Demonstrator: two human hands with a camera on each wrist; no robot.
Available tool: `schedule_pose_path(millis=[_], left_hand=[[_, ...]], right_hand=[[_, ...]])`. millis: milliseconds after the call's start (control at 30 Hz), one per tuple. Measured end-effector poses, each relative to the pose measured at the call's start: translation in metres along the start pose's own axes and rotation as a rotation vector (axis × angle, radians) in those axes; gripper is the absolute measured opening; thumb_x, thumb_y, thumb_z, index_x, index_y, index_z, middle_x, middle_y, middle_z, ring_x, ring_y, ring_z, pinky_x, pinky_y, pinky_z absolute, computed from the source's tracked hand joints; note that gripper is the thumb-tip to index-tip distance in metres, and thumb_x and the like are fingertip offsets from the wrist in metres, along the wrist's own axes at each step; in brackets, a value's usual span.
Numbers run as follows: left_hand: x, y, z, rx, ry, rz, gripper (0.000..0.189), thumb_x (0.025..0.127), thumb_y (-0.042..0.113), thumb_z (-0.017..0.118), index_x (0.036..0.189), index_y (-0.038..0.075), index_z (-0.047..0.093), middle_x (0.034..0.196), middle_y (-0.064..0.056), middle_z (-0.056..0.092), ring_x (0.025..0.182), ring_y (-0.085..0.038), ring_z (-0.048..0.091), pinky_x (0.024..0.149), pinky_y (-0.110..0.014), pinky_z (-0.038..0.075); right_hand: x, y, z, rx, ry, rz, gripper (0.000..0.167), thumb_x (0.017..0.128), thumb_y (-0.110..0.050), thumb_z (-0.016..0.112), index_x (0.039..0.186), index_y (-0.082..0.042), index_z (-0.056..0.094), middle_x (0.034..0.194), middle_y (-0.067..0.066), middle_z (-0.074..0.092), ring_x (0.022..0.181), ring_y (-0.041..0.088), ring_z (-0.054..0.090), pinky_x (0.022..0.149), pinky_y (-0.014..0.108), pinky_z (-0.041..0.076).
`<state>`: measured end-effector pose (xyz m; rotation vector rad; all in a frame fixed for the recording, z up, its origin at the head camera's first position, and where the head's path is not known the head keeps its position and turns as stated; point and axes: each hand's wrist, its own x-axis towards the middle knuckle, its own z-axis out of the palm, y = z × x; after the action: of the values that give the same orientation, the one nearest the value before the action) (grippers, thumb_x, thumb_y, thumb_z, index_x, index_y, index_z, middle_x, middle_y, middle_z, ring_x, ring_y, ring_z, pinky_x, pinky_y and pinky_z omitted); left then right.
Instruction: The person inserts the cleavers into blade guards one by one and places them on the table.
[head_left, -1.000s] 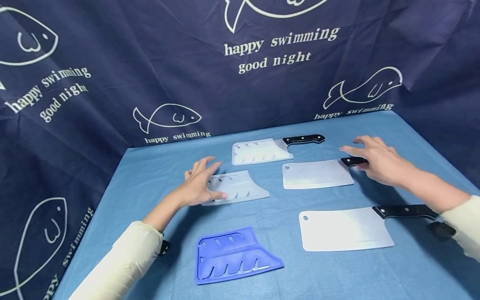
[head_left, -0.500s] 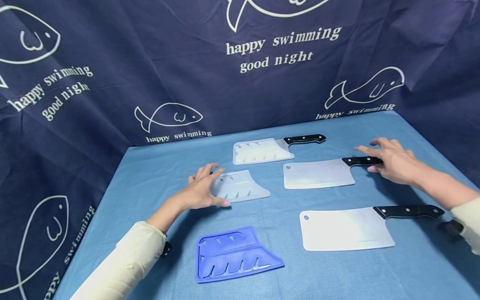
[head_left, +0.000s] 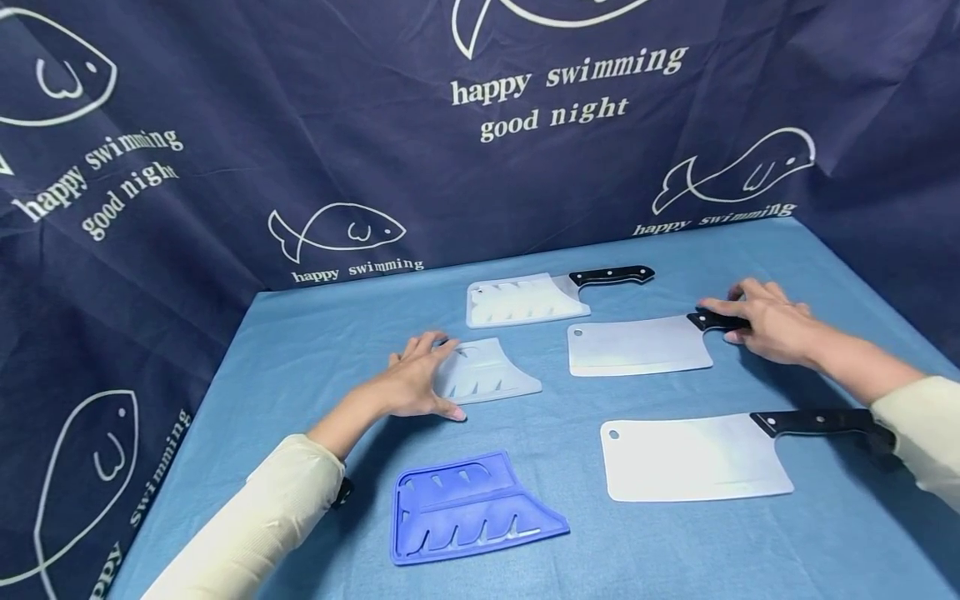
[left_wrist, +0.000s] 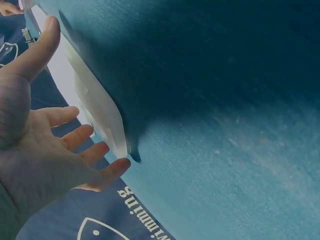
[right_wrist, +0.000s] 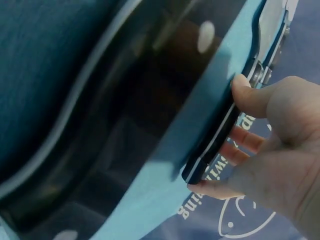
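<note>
In the head view, my left hand (head_left: 412, 379) spans the left end of a translucent white blade guard (head_left: 491, 371) lying on the cloth. Its fingers are spread, thumb on the near side, as the left wrist view also shows with the hand (left_wrist: 60, 135) beside the guard (left_wrist: 95, 100). My right hand (head_left: 772, 325) pinches the black handle (head_left: 701, 320) of the middle cleaver (head_left: 637, 348), whose bare blade lies flat. In the right wrist view, the thumb (right_wrist: 245, 95) touches one side of that handle (right_wrist: 215, 140), and the fingers lie along the other.
A cleaver in a translucent guard (head_left: 525, 300) lies at the back. Nearer lie a blue blade guard (head_left: 472, 512) and a larger bare cleaver (head_left: 690, 458), its handle under my right sleeve. A dark blue printed curtain (head_left: 360, 150) hangs behind the table.
My left hand has shifted slightly right along the guard. My right hand first drew back right along the handle, then came left again and closed in on it. The cleavers and guards stay put.
</note>
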<state>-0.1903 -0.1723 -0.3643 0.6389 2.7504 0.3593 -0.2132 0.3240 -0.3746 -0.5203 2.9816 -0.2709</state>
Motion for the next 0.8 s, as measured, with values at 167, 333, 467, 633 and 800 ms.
schedule_pose_path(millis=[167, 333, 467, 633, 800], left_hand=[[0.003, 0.003, -0.001, 0.038, -0.017, -0.010, 0.111, 0.064, 0.052, 0.084, 0.152, 0.014, 0.028, 0.151, -0.010, 0.026, 0.133, -0.030, 0.027, 0.098, -0.060, 0.029], [0.006, 0.002, -0.003, 0.073, -0.024, -0.023, 0.110, 0.063, 0.052, 0.084, 0.151, 0.012, 0.030, 0.145, -0.011, 0.030, 0.126, -0.029, 0.031, 0.092, -0.055, 0.033], [0.010, 0.002, -0.004, 0.091, -0.032, -0.033, 0.110, 0.063, 0.054, 0.084, 0.149, 0.010, 0.033, 0.141, -0.009, 0.033, 0.122, -0.027, 0.032, 0.091, -0.053, 0.033], [0.013, 0.001, -0.004, 0.066, -0.009, -0.046, 0.107, 0.059, 0.052, 0.086, 0.146, 0.011, 0.040, 0.138, -0.007, 0.037, 0.120, -0.025, 0.034, 0.090, -0.052, 0.034], [0.011, -0.002, -0.004, 0.035, 0.021, -0.054, 0.105, 0.056, 0.048, 0.089, 0.144, 0.012, 0.044, 0.138, -0.008, 0.039, 0.120, -0.026, 0.035, 0.089, -0.054, 0.034]], right_hand=[[0.001, -0.001, 0.003, -0.001, 0.040, -0.004, 0.047, 0.089, -0.011, 0.065, 0.135, -0.009, 0.055, 0.115, 0.019, 0.048, 0.097, 0.038, 0.043, 0.059, 0.049, 0.039], [0.001, -0.001, 0.007, -0.006, 0.091, 0.001, 0.042, 0.087, -0.005, 0.065, 0.129, -0.006, 0.061, 0.104, 0.015, 0.052, 0.090, 0.034, 0.048, 0.055, 0.046, 0.039], [-0.001, 0.000, 0.009, -0.007, 0.120, 0.004, 0.042, 0.084, 0.000, 0.065, 0.125, -0.004, 0.063, 0.099, 0.012, 0.054, 0.088, 0.032, 0.048, 0.056, 0.048, 0.039], [-0.004, -0.002, 0.010, 0.002, 0.146, 0.018, 0.047, 0.081, 0.007, 0.061, 0.126, -0.004, 0.062, 0.097, 0.010, 0.055, 0.090, 0.031, 0.048, 0.060, 0.049, 0.039], [-0.010, -0.002, 0.007, 0.019, 0.185, 0.022, 0.056, 0.074, 0.013, 0.053, 0.127, -0.003, 0.061, 0.100, 0.013, 0.053, 0.097, 0.036, 0.045, 0.066, 0.054, 0.035]])
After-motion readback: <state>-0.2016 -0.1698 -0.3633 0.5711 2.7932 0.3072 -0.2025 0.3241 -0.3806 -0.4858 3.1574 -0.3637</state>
